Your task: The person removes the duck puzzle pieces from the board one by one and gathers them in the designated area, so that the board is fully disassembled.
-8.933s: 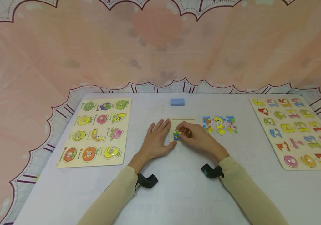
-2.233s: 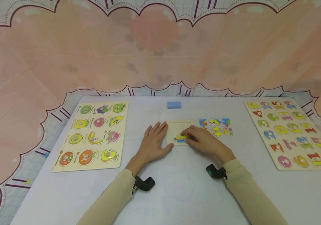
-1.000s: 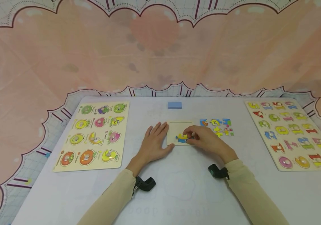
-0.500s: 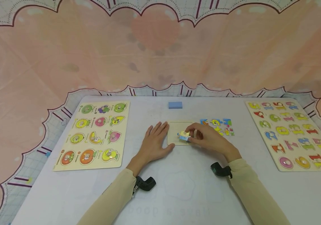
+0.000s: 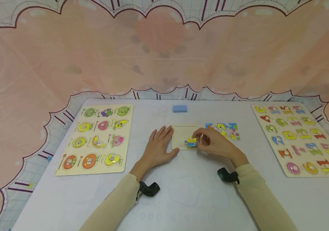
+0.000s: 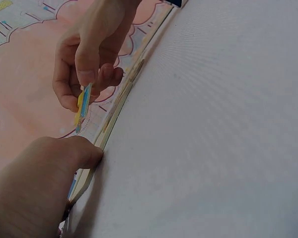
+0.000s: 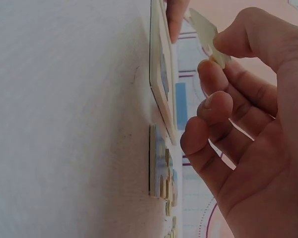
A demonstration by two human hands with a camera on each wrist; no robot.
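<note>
My right hand (image 5: pixel 216 144) pinches a yellow and blue jigsaw piece (image 5: pixel 191 142) by its right side. In both wrist views the piece (image 6: pixel 83 106) is raised off the shallow wooden puzzle tray (image 5: pixel 178 136), held between thumb and index finger. From the right wrist, its pale wooden face (image 7: pixel 204 30) shows. My left hand (image 5: pixel 159 147) lies palm down with straight fingers along the tray's left edge, thumb at its lower corner. More jigsaw pieces (image 5: pixel 221 126) lie on the table right of the tray, partly behind the right hand. A bluish patch inside the tray cannot be made out.
A fruit knob-puzzle board (image 5: pixel 95 141) stands to the left and a numbers board (image 5: pixel 303 141) to the right. Behind the tray sits a blue block (image 5: pixel 180 108). The white table (image 5: pixel 181 199) backs onto a patterned cloth.
The right hand has lifted and tilted the yellow and blue jigsaw piece and shifted it slightly right over the tray. The left hand stays where it was.
</note>
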